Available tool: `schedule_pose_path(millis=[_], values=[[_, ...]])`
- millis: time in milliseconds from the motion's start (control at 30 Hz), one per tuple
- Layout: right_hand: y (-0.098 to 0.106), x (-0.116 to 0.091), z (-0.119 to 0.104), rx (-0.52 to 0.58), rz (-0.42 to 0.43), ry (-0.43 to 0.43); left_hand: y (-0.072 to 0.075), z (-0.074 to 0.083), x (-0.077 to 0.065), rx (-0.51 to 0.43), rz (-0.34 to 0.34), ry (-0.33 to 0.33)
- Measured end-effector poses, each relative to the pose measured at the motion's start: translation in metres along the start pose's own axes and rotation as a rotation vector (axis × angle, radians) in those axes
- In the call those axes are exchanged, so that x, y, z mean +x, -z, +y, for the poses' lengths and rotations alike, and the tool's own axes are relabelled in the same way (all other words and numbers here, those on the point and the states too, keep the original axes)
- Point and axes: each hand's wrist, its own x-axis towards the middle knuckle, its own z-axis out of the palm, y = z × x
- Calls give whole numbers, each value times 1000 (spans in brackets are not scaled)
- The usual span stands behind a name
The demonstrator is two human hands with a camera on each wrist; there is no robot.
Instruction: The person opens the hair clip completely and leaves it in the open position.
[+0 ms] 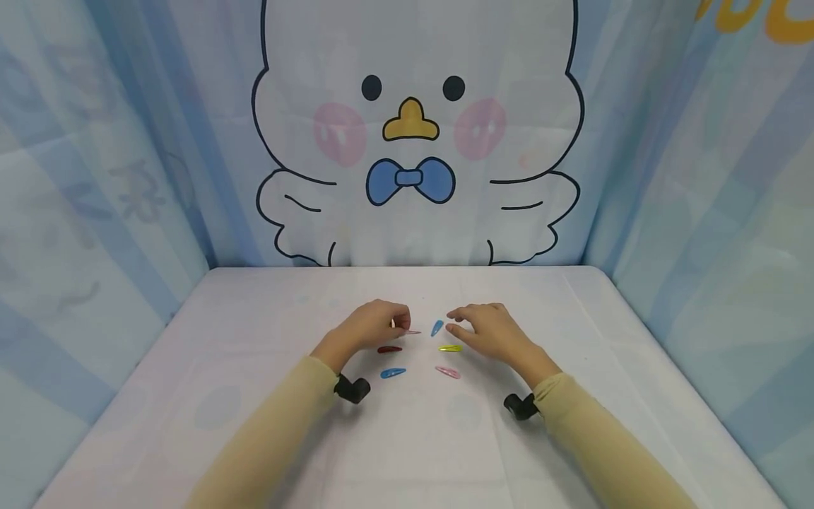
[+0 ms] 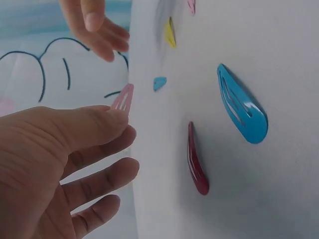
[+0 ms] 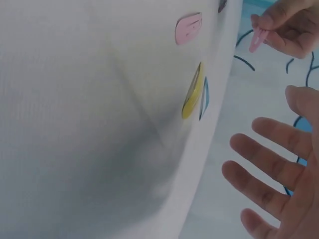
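Observation:
Between thumb and index finger, my left hand [image 1: 375, 324] pinches a pink hair clip [image 2: 124, 98], its narrow end pointing out from the fingertips. My right hand [image 1: 491, 331] hovers with spread fingers and holds nothing. Just left of its fingertips in the head view lies a blue hair clip [image 1: 437, 328]. Under the left hand is a dark red hair clip [image 2: 196, 162], with another blue hair clip [image 2: 243, 105] nearer me. On the right side lie a yellow hair clip [image 3: 193, 92] and a second pink hair clip [image 3: 188, 28].
The clips lie on a table with a white cloth [image 1: 407, 445]. A printed curtain [image 1: 407, 226] hangs behind the far edge, and more curtains flank both sides. Each wrist carries a small black camera, one by the left sleeve [image 1: 352, 389] and one by the right.

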Motion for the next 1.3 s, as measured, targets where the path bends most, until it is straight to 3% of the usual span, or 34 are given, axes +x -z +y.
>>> schedule_pose_path(millis=[167, 333, 500, 667, 767, 1033, 1300], values=[[4, -5, -13, -8, 47, 35, 7, 12, -12, 0, 35, -64], [8, -13, -27, 3, 103, 121, 14, 26, -28, -20, 97, -192], [18, -24, -41, 11, 184, 216, 19, 42, -42, -26, 179, -314], [27, -34, -47, 18, 307, 262, 22, 56, -50, -20, 284, -388], [30, -37, -48, 51, 367, 279, 23, 62, -54, -11, 355, -390], [36, -40, -48, 76, 485, 311, 26, 69, -63, -24, 529, -315], [42, -44, -53, 88, 639, 325, 22, 74, -67, -67, 657, -275]])
